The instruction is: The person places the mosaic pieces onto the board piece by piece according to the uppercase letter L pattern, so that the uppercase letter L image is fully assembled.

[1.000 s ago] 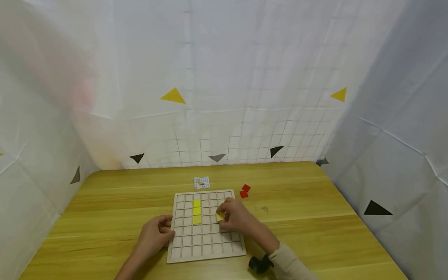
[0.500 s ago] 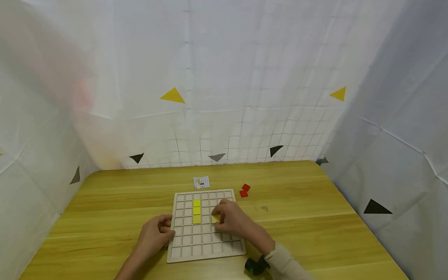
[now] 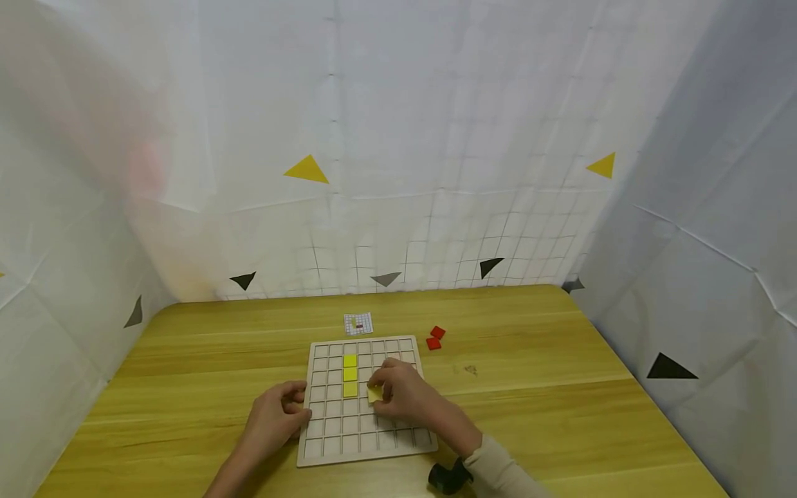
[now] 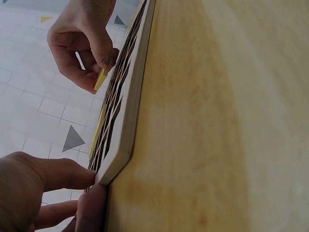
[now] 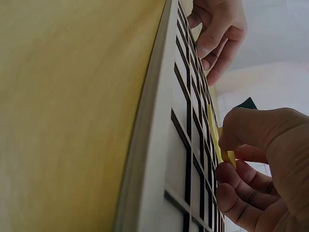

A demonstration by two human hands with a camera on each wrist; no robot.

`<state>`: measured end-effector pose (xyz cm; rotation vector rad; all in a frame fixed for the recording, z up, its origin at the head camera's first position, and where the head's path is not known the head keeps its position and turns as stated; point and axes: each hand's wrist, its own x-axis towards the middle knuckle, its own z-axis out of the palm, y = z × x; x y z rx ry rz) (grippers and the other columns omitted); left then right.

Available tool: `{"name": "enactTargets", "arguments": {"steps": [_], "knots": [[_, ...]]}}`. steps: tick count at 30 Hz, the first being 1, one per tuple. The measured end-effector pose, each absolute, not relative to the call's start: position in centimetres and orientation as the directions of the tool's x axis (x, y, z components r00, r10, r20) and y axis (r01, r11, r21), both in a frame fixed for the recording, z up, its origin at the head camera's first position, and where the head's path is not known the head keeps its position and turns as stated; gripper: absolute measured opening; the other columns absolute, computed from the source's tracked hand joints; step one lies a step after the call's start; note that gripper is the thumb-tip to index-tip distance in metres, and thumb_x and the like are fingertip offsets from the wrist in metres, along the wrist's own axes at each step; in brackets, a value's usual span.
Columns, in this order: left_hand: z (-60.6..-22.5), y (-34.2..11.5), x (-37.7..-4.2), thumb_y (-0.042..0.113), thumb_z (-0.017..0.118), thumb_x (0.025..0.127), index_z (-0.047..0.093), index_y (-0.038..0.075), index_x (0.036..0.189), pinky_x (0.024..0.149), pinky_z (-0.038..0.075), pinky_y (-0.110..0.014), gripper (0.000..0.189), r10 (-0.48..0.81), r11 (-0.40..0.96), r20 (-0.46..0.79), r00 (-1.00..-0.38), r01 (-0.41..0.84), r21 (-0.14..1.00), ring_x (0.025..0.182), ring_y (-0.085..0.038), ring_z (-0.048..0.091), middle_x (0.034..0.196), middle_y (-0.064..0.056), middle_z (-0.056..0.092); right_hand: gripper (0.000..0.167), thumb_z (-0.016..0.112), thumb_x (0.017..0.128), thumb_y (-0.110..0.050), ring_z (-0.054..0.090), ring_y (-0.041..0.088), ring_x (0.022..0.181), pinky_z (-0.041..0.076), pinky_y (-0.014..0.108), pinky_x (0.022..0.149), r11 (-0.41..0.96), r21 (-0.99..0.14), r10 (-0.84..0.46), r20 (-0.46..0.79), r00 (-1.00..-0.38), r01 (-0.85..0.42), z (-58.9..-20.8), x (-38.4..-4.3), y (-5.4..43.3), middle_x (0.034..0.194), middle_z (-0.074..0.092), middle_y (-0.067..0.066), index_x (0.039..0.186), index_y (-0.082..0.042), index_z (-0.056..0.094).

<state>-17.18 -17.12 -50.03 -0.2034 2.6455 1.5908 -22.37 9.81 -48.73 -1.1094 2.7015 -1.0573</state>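
The pale wooden grid board [image 3: 333, 446] lies on the table with three yellow tiles [image 3: 350, 374] set in one column. My left hand [image 3: 272, 416] holds the board's left edge, its fingertips at the rim in the left wrist view. Between thumb and fingers, my right hand [image 3: 407, 394] pinches a loose yellow tile [image 3: 374, 394], just right of the column's lowest tile. In the left wrist view this tile [image 4: 100, 79] is tilted, close over the grid. The right wrist view shows the tile [image 5: 229, 157] partly hidden by the fingers.
Two red tiles [image 3: 434, 343] lie on the table beyond the board's right corner. Behind the board is a small printed grid card [image 3: 366, 318] with coloured squares. A black device [image 3: 445, 477] sits by the right sleeve. White sheeting [image 3: 398, 228] encloses the table's back and sides.
My right hand has moved left across the board with the yellow tile, toward the column of yellow tiles. The left hand and the board have stayed in place.
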Motion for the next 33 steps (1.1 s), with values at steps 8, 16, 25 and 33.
{"name": "enactTargets", "arguments": {"steps": [8, 16, 25, 33], "knots": [[-50.1, -17.1, -17.2, -0.002, 0.077, 0.079, 0.063, -0.003, 0.128, 0.054, 0.056, -0.032, 0.051, -0.088, 0.459, -0.101, -0.991, -0.130, 0.879, 0.081, -0.018, 0.063, 0.102, -0.008, 0.062, 0.027, 0.078, 0.075, -0.004, 0.059, 0.005, 0.071, 0.048, 0.013, 0.062, 0.468, -0.581, -0.667, 0.263, -0.697, -0.666, -48.9, -22.3, 8.8, 0.090, 0.057, 0.001, 0.102, -0.004, 0.075], [-50.1, -17.1, -17.2, -0.001, 0.077, 0.079, 0.063, -0.002, 0.128, 0.054, 0.056, -0.032, 0.051, -0.088, 0.460, -0.102, -0.991, -0.132, 0.878, 0.081, -0.018, 0.063, 0.102, -0.008, 0.063, 0.028, 0.078, 0.075, -0.005, 0.054, -0.001, 0.070, 0.046, 0.012, 0.061, 0.467, -0.575, -0.680, 0.252, -0.689, -0.672, -49.1, -22.1, 8.1, 0.089, 0.058, -0.003, 0.102, -0.005, 0.075], [-49.9, -17.0, -17.2, -0.002, 0.077, 0.078, 0.064, -0.002, 0.127, 0.054, 0.055, -0.032, 0.051, -0.096, 0.453, -0.106, -0.990, -0.138, 0.881, 0.081, -0.018, 0.063, 0.102, -0.008, 0.063, 0.027, 0.077, 0.075, -0.003, 0.055, 0.003, 0.070, 0.045, 0.012, 0.062, 0.456, -0.560, -0.691, 0.267, -0.672, -0.692, -49.3, -22.1, 7.3, 0.086, 0.057, -0.002, 0.101, -0.006, 0.075], [-49.9, -17.1, -17.1, -0.003, 0.078, 0.078, 0.063, -0.004, 0.128, 0.053, 0.055, -0.032, 0.052, -0.085, 0.453, -0.095, -0.992, -0.123, 0.883, 0.080, -0.018, 0.063, 0.102, -0.009, 0.063, 0.026, 0.079, 0.074, -0.004, 0.054, 0.003, 0.072, 0.044, 0.011, 0.062, 0.455, -0.556, -0.696, 0.265, -0.667, -0.696, -49.2, -22.0, 6.4, 0.085, 0.057, -0.003, 0.100, -0.005, 0.076]]}}
